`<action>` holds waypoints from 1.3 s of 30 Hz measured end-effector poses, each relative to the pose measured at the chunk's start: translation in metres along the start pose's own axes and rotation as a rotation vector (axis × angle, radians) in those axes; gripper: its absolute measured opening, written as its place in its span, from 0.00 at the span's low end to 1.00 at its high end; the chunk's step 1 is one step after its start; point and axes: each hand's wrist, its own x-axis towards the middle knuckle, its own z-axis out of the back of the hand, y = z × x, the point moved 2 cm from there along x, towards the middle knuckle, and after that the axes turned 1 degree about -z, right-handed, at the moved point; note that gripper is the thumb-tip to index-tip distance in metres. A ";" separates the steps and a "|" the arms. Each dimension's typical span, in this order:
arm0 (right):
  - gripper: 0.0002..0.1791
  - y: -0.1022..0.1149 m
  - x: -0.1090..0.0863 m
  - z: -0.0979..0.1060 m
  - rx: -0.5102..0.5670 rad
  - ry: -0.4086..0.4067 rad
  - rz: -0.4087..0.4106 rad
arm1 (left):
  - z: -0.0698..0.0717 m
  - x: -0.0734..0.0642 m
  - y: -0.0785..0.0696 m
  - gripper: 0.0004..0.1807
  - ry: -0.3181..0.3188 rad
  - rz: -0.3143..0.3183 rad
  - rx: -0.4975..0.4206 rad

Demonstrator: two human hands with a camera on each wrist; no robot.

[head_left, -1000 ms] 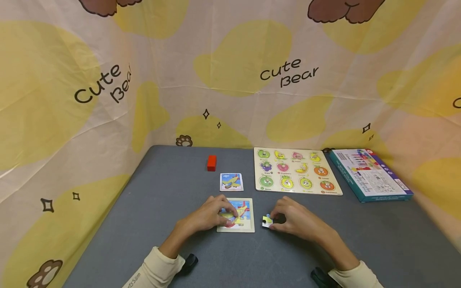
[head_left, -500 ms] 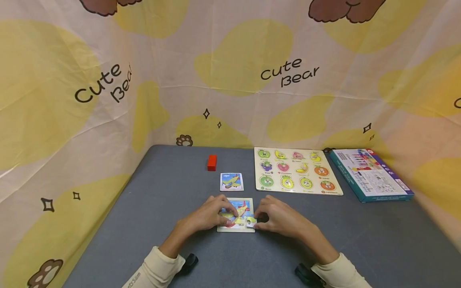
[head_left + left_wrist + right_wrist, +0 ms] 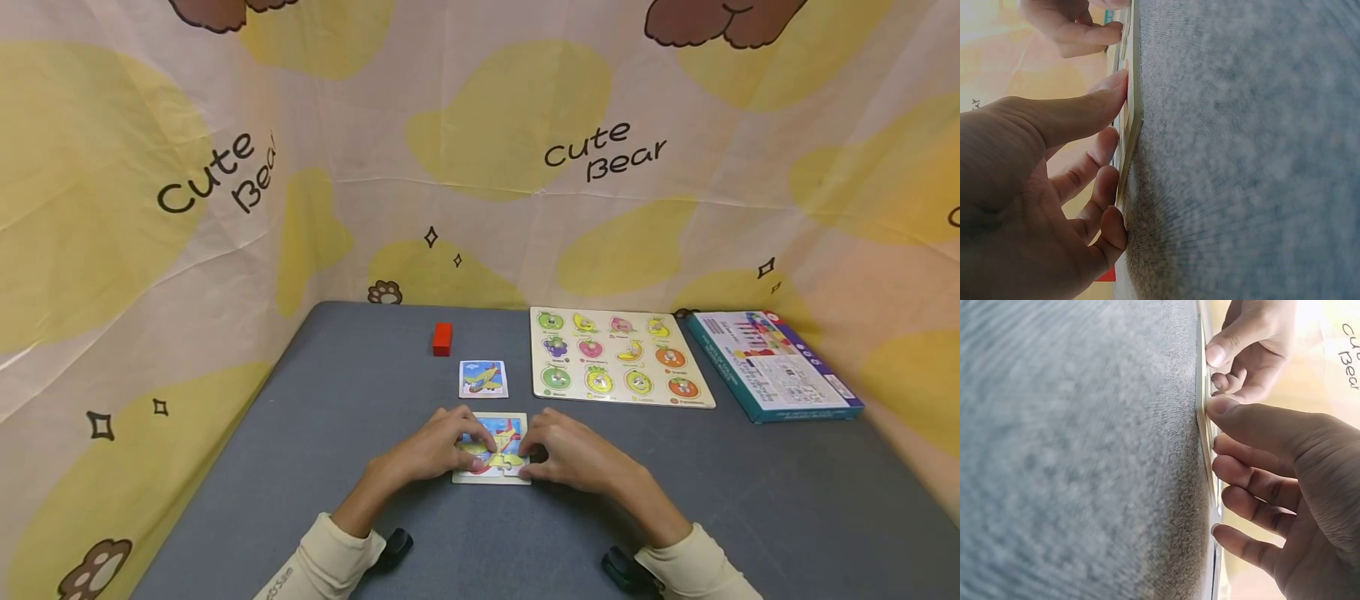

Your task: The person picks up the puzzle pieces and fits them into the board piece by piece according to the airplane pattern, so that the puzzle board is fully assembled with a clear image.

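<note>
A small jigsaw puzzle with a plane picture lies in a pale square tray (image 3: 491, 481) in the middle of the table. My left hand (image 3: 435, 443) reaches over its left half, thumb and fingertips resting on the pieces, as the left wrist view also shows. At the lower right corner, my right hand (image 3: 573, 452) pinches the edge of a yellow-and-white puzzle piece (image 3: 512, 468), which lies in or on the tray; I cannot tell if it sits flush. In the right wrist view, the thumb (image 3: 1225, 406) touches the tray's edge. The fingers hide parts of the picture.
Behind the tray lies a card (image 3: 483, 379) with the same plane picture, and a red block (image 3: 442, 339) stands farther back. A fruit board (image 3: 622, 400) and a teal-edged box (image 3: 780, 367) lie at the back right. A printed cloth (image 3: 480, 150) hangs behind the table.
My right hand has moved left from beside the tray, bringing the puzzle piece onto the puzzle's lower right corner. The left hand has stayed in place on the puzzle.
</note>
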 end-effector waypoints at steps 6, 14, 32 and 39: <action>0.11 0.001 0.003 0.000 0.044 0.012 -0.002 | 0.000 0.000 0.000 0.10 -0.008 -0.012 0.001; 0.10 0.002 0.003 -0.002 0.080 0.019 0.022 | 0.000 0.000 0.000 0.11 -0.004 -0.016 -0.001; 0.08 0.004 0.005 -0.003 0.082 0.040 -0.052 | -0.001 0.002 0.002 0.11 0.010 0.008 -0.005; 0.05 0.005 0.005 -0.005 0.097 0.026 -0.049 | -0.001 0.002 0.001 0.11 0.007 0.017 -0.006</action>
